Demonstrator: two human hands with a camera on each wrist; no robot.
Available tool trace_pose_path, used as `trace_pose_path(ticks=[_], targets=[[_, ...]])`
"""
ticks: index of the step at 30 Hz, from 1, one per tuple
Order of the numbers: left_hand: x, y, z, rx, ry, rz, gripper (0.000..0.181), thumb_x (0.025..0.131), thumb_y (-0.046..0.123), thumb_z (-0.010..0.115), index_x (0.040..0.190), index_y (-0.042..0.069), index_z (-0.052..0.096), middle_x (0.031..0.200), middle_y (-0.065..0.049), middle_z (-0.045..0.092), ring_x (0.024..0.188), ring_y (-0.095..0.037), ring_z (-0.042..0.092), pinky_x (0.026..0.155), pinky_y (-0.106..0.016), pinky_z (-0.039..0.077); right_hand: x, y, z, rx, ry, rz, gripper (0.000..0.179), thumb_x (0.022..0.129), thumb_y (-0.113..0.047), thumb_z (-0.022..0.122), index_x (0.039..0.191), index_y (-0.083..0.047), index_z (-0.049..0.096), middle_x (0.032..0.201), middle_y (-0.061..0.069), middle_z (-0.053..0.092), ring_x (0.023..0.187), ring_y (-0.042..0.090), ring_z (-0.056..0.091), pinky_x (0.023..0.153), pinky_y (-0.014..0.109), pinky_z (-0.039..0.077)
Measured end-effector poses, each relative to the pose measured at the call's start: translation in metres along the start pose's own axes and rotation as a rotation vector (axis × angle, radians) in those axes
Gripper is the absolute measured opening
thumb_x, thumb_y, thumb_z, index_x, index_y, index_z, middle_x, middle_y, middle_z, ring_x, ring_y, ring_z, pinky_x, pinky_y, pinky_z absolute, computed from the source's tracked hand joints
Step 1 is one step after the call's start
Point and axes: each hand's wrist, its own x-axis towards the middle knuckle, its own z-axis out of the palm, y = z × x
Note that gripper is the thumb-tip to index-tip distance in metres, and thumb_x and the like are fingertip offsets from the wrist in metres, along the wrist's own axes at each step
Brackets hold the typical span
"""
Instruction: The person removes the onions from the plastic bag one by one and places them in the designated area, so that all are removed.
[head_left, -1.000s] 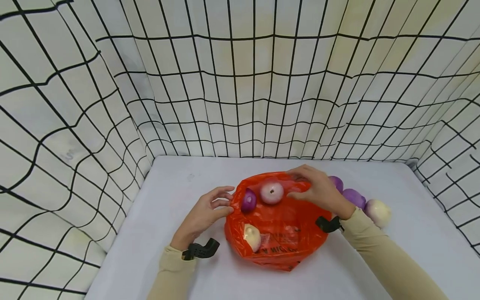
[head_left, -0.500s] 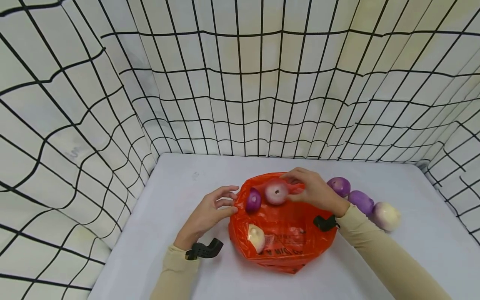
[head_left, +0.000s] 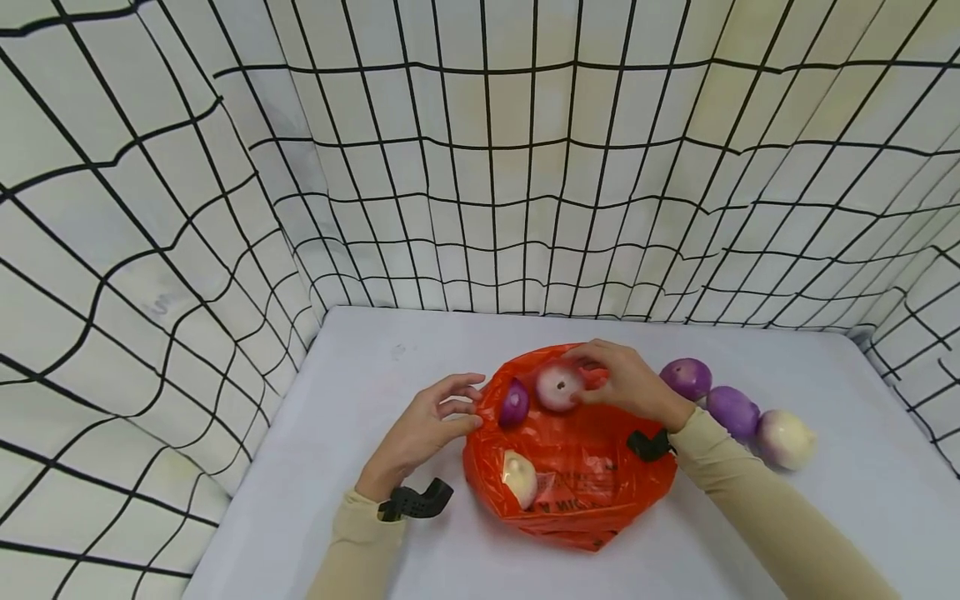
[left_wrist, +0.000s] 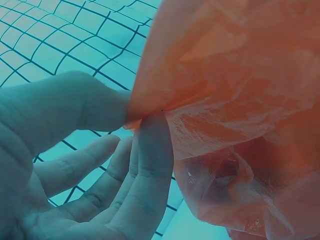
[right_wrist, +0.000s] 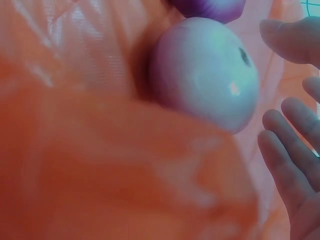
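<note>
An orange-red plastic bag [head_left: 570, 450] lies with its mouth open on the white table. My left hand [head_left: 427, 429] pinches the bag's left rim between thumb and finger, plainest in the left wrist view. Inside the bag are a pale pink onion [head_left: 558, 387], a purple onion [head_left: 514, 405] and a cream-white onion [head_left: 519, 479]. Over the far right of the bag's mouth is my right hand [head_left: 633, 383], thumb and fingers apart beside the pale pink onion [right_wrist: 205, 75]. The right wrist view shows a gap between those fingers [right_wrist: 287, 165] and the onion.
Right of the bag, a purple onion [head_left: 686, 378], another purple onion [head_left: 733, 412] and a cream-white onion [head_left: 784, 439] lie in a slanting row, near my right forearm. Black netting [head_left: 532, 200] over white walls encloses the table [head_left: 375, 367] at the back and sides.
My right hand has come in closer to the pale pink onion. My left hand keeps its pinch on the bag's rim. The head view has shifted slightly, so the scene sits farther right.
</note>
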Motion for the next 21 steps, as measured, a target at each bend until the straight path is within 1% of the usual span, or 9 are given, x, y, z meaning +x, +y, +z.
trace_pose_path(ticks=[2, 6, 12, 18, 21], targets=[[0.0, 0.0, 0.001, -0.003, 0.002, -0.009, 0.058, 0.095, 0.013, 0.071, 0.15, 0.011, 0.051, 0.134, -0.015, 0.057, 0.12, -0.023, 0.065, 0.094, -0.029, 0.061, 0.001, 0.002, 0.002, -0.008, 0.001, 0.013, 0.055, 0.084, -0.017, 0.086, 0.134, -0.011, 0.065, 0.131, 0.009, 0.069, 0.119, 0.03, 0.068, 0.099, 0.051, 0.06], [0.001, 0.0, 0.003, -0.011, 0.005, -0.015, 0.056, 0.095, 0.012, 0.071, 0.148, 0.013, 0.053, 0.135, -0.014, 0.056, 0.118, -0.022, 0.066, 0.093, -0.027, 0.061, 0.003, 0.007, 0.007, -0.04, 0.015, 0.013, 0.055, 0.083, -0.019, 0.087, 0.133, -0.014, 0.066, 0.131, 0.007, 0.07, 0.12, 0.028, 0.068, 0.101, 0.051, 0.059], [0.002, -0.001, 0.003, -0.016, 0.005, -0.014, 0.056, 0.094, 0.012, 0.071, 0.147, 0.012, 0.053, 0.136, -0.016, 0.056, 0.115, -0.021, 0.066, 0.091, -0.024, 0.061, 0.008, 0.01, 0.014, -0.044, 0.033, 0.012, 0.056, 0.08, -0.019, 0.089, 0.132, -0.015, 0.067, 0.129, 0.005, 0.071, 0.119, 0.026, 0.069, 0.1, 0.049, 0.059], [0.002, -0.002, 0.003, -0.018, 0.0, -0.004, 0.054, 0.095, 0.011, 0.071, 0.146, 0.011, 0.054, 0.137, -0.018, 0.055, 0.114, -0.022, 0.066, 0.091, -0.024, 0.061, 0.011, 0.016, 0.024, -0.049, -0.021, -0.004, 0.06, 0.079, -0.016, 0.089, 0.133, -0.014, 0.065, 0.128, 0.005, 0.07, 0.118, 0.023, 0.067, 0.102, 0.047, 0.058], [0.002, -0.002, 0.003, -0.021, 0.001, -0.004, 0.054, 0.095, 0.011, 0.071, 0.146, 0.012, 0.054, 0.137, -0.018, 0.055, 0.114, -0.022, 0.066, 0.091, -0.023, 0.061, 0.012, 0.016, 0.028, -0.017, -0.033, -0.018, 0.061, 0.078, -0.018, 0.091, 0.133, -0.014, 0.065, 0.128, 0.004, 0.07, 0.118, 0.022, 0.066, 0.102, 0.046, 0.058]])
